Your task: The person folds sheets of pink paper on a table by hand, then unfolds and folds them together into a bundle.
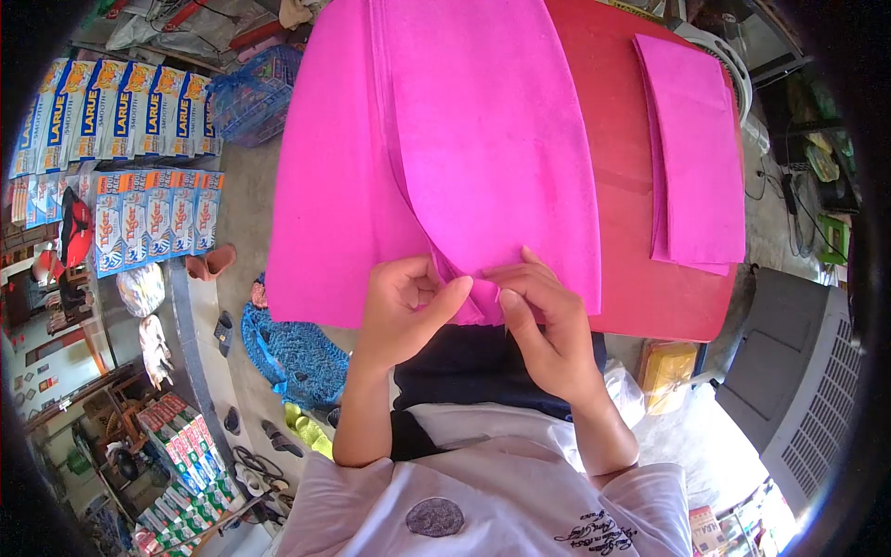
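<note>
A large bright pink cloth (492, 130) lies over the red table (622, 186), with one layer folded across another and its near edge by my body. My left hand (408, 302) pinches the lifted edge of the cloth between thumb and fingers. Close beside it, my right hand (548, 320) also grips that edge, thumb below and fingers on top. A small turned-up flap of cloth shows between the two hands. Further right on the table rests a folded pink cloth (696, 153), apart from both hands.
Stacked beer cartons (139, 111) stand on the left, near a blue woven item (297, 353) and several shoes on the floor. A grey appliance with a vent grille (789, 371) stands at the right. Behind the table's far right corner is a white round fan-like frame (729, 56).
</note>
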`<state>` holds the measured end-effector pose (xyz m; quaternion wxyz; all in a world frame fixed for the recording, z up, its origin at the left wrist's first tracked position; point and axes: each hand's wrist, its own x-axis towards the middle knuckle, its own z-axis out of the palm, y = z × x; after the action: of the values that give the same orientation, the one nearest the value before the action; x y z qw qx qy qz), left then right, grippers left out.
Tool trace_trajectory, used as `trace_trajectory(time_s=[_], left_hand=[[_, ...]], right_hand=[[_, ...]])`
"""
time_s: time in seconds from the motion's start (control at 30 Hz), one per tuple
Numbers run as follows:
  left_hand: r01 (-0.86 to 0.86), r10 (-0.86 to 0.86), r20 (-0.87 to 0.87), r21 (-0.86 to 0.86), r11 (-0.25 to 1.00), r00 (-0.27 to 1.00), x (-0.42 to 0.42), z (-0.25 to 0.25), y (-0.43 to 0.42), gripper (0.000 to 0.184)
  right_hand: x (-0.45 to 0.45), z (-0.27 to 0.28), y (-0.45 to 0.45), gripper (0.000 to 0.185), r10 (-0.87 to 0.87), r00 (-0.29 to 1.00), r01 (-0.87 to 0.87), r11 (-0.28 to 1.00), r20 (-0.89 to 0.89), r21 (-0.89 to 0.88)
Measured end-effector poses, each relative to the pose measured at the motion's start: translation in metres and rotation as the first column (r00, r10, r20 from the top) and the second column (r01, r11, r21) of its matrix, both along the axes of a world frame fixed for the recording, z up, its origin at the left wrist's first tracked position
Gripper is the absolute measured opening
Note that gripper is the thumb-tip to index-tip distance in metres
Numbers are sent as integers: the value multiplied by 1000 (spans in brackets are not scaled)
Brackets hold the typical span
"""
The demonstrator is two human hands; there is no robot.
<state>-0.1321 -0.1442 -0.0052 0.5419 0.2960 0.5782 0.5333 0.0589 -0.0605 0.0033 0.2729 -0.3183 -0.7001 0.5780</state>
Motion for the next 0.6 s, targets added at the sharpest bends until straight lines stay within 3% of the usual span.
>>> trace_trajectory(time_s=[0.17,0.37,0.47,0.5,0.6], left_hand=[[-12,9,44,58,998,999,3,3,2,17],[-12,8,40,89,996,999,-1,2,0,13],[-12,12,-22,27,1000,1000,-3,0,0,13],[10,-11,-27,-18,1000,1000,-6,0,-2,17],[-14,8,-83,-72,997,996,-3,3,1,27]], right_hand=[[1,-6,-2,12,-30,999,29,999,-44,-25],[5,-8,-4,17,-167,974,125,960,-155,-250],[14,-14,-8,20,-358,903,159,794,-240,-587],[10,-15,-5,23,-418,866,182,776,-276,-604],[6,3,-1,26,-706,646,240,550,-292,-800]])
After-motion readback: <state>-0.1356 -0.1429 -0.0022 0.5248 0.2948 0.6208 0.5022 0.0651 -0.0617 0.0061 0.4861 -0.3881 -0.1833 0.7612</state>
